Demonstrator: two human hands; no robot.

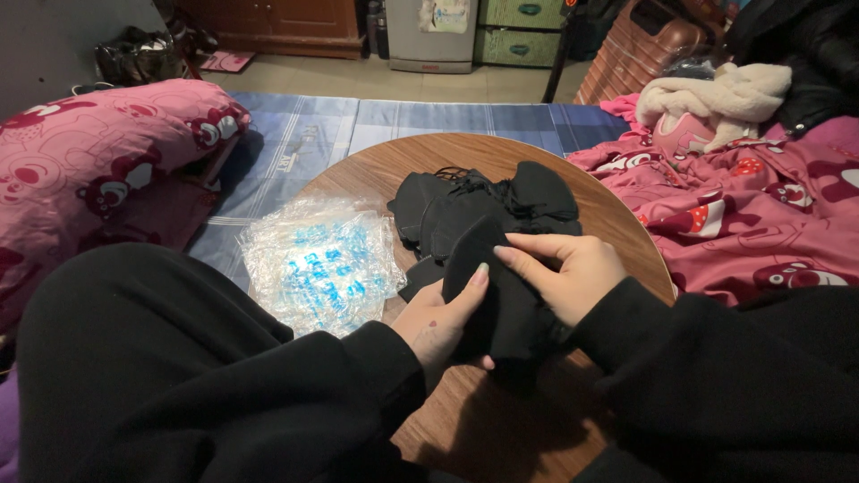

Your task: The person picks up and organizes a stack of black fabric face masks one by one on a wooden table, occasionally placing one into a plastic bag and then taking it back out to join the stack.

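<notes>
Round and brown, the wooden table (pixel 617 224) stands low over a blue striped mat (pixel 313 134), with bedding crowding in from both sides.

Near its close edge, the left hand (pixel 438 317) lies palm up beneath a black face mask (pixel 501 295), thumb raised against the fabric and fingers cupped under it. The right hand (pixel 573 273) comes from the right and closes over the same mask, fingers curled and pinching its upper edge. Both hands grip that one mask, which sits between them, just above the tabletop. Black sleeves (pixel 295 394) fill the near part of the view and cover much of the table's near edge.

Just beyond the hands, a pile of black masks (pixel 483 201) lies in the middle of the table, overlapping one another, with thin ear loops tangled on top. The held mask touches or overlaps the pile's near side; I cannot tell which.

Left of the pile, a stack of clear plastic bags (pixel 322 264) with blue print rests on the table's left edge and hangs partly over the mat.

Farther left, a pink pillow (pixel 98 170) with a cartoon bear pattern sits on the mat. On the right, a pink blanket (pixel 752 215) of the same pattern reaches the table's rim, and a cream fleece garment (pixel 716 94) lies on it at the far right.
</notes>
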